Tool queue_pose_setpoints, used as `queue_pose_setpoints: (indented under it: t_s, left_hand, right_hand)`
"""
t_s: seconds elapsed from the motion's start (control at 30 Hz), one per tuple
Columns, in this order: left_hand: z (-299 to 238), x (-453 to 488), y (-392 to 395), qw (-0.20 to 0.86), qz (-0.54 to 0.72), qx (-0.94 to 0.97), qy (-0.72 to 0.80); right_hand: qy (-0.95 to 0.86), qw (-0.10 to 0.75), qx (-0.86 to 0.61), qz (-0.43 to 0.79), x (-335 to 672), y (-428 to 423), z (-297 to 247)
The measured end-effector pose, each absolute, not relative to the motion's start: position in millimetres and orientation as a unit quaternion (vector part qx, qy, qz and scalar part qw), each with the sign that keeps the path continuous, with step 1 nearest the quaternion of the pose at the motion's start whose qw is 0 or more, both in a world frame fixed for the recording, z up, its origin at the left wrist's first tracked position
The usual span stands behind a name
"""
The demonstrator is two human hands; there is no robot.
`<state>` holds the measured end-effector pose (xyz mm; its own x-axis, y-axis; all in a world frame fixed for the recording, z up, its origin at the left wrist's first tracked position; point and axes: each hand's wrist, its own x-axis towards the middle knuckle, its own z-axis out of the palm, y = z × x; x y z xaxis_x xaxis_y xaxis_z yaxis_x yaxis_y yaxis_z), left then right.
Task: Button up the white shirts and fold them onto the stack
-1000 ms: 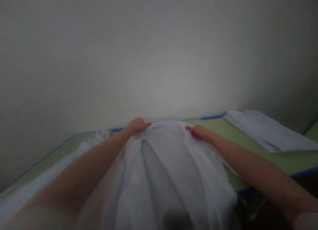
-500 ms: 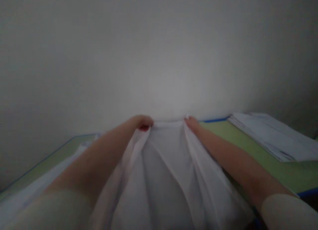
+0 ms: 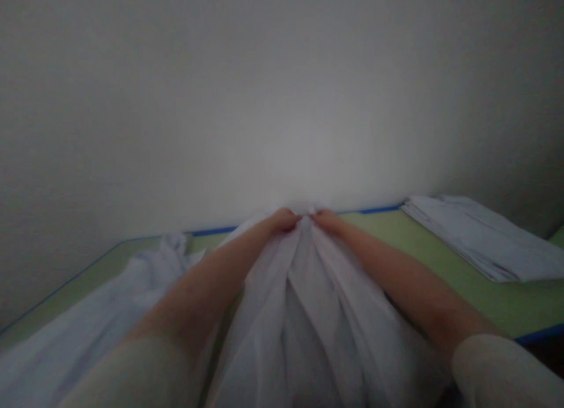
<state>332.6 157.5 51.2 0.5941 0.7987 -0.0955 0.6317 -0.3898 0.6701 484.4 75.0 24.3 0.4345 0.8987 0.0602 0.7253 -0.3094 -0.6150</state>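
A white cloth (image 3: pixel 308 314) hangs in folds from my two hands and spreads down toward the bottom of the view. My left hand (image 3: pixel 285 220) is closed on its upper edge, just left of the middle. Close beside it, my right hand (image 3: pixel 325 220) pinches the same edge from the other side. The stretch of edge between the hands is short and bunched. Both arms reach far forward, near the wall. The picture is dim and somewhat blurred, so single fingers are hard to make out, and the cloth's lower end is out of view.
A green table top (image 3: pixel 379 231) with a blue edge runs along a plain grey wall (image 3: pixel 282 102). Crumpled white fabric (image 3: pixel 114 308) lies on the left. At the right rests a flat stack of folded white cloth (image 3: pixel 489 237).
My hands have come together, the left one moving right, so the cloth edge between them went from stretched to bunched. More of the crumpled fabric on the left now shows.
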Motion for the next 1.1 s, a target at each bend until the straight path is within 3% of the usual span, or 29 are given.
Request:
queue_pose_setpoints:
  t_s: [0.1,0.27,0.37,0.63,0.93,1.0,1.1]
  left_hand:
    - [53.5,285.1,160.5,0.302,0.109,0.852,0.414]
    - [41.7,204.0,127.9,0.278,0.016,0.877,0.392]
    - [39.4,177.5,92.1,0.258,-0.008,0.880,0.398]
    - [38.1,122.6,14.4,0.234,-0.054,0.877,0.415]
    - [26.2,90.0,-54.6,0.176,-0.030,0.915,0.362]
    - [21.9,88.9,-58.1,0.184,0.000,0.910,0.373]
    - [34.1,88.8,-53.9,0.198,0.009,0.904,0.379]
  right_hand:
    - [-0.515,0.297,-0.780,0.194,498.1,35.6,37.5]
    - [-0.455,0.343,-0.709,0.415,502.9,-40.4,28.5]
    - [-0.436,0.339,-0.692,0.465,494.9,-75.2,20.1]
    - [-0.446,0.276,-0.683,0.508,474.6,-166.5,32.7]
    - [-0.535,0.127,-0.693,0.466,446.6,-235.4,20.5]
    - [-0.545,0.142,-0.687,0.458,441.9,-240.7,26.5]
    - [-0.548,0.229,-0.675,0.438,431.7,-245.4,46.5]
